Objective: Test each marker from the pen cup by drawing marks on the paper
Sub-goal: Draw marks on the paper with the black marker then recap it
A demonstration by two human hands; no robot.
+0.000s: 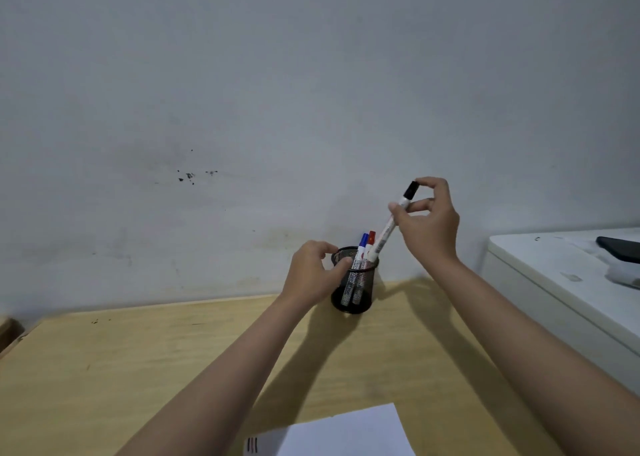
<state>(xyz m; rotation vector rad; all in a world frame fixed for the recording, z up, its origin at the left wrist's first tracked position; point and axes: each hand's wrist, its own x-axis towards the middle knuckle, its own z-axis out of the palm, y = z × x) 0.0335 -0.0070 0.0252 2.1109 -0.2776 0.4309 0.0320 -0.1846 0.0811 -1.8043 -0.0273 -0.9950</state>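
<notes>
Paper (346, 431) nearest; right fingers (403, 210) pinch black-capped marker (391, 223) tilted cap-up; left fingers (341, 265) grip cup (360, 282).

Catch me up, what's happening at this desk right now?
A person is working through markers. The left hand steadies the black mesh pen cup, which holds a blue-capped marker and a red-capped marker. The right hand holds a black-capped marker, its lower end at the cup's rim. The paper near the desk's front edge already carries a few black strokes.

A white cabinet (554, 282) stands right of the wooden table (104, 369), a dark phone (620, 248) lying on the cabinet
</notes>
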